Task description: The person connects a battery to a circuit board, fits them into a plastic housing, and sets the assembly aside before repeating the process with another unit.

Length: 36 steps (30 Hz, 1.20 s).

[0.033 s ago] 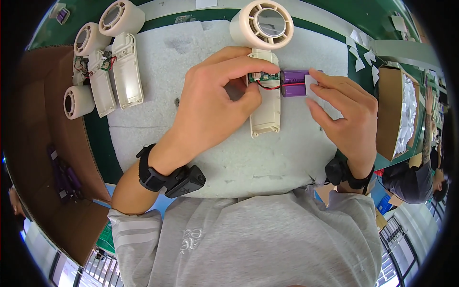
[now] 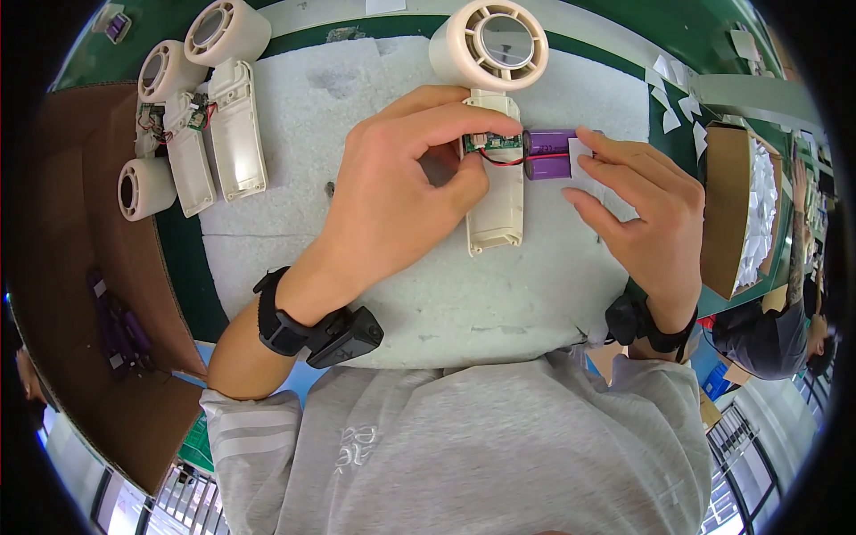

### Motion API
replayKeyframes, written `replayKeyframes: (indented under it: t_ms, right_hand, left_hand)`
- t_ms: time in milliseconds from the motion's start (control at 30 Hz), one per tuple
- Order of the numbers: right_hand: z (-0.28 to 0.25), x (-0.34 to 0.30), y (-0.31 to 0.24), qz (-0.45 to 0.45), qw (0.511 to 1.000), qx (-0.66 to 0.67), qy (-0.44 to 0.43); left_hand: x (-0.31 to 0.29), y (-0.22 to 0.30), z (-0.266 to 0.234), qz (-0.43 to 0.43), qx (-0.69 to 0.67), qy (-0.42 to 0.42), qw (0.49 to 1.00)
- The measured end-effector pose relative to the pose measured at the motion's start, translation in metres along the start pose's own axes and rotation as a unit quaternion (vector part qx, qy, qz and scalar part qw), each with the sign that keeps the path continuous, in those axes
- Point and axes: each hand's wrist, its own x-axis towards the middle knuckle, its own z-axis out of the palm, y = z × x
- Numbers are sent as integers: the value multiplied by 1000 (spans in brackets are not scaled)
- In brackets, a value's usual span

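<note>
A cream handheld fan (image 2: 489, 45) lies on the mat, its long handle shell (image 2: 496, 209) pointing toward me. My left hand (image 2: 392, 178) pinches the edges of a small green circuit board (image 2: 504, 142) at the shell's upper part, between thumb and forefinger. Red and black wires run from the board to a purple battery pack (image 2: 546, 143) just right of the shell. My right hand (image 2: 646, 192) rests its forefinger and middle fingertips on the pack's right end, by a white label (image 2: 575, 159). Its thumb stands apart, below the pack.
More cream fans (image 2: 227, 36) with open handles and boards lie at the far left. A brown carton (image 2: 116, 241) at the left contains purple battery packs (image 2: 116, 325). On the right stands a carton (image 2: 727, 209) with white sheets. Another person (image 2: 767, 339) is at the far right.
My right thumb has moved left and slightly down, away from the pack's lower edge. The left hand stays on the board.
</note>
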Motion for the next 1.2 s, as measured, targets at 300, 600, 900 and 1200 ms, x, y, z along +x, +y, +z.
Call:
replayKeyframes:
  t_ms: [300,600,900,1200]
  right_hand:
    - [0,1,0,-4,1000,2,-11]
    - [2,-1,-3,-12,1000,-23,-7]
    - [11,-1,-7,4,1000,-30,-6]
    - [1,0,8,155,974,164,-34]
  left_hand:
    - [2,-4,5,53,-13,50,997]
    - [-1,-2,5,49,-19,50,997]
    - [0,3,-2,21,17,-2,1000]
    - [1,1,-2,24,19,1,1000]
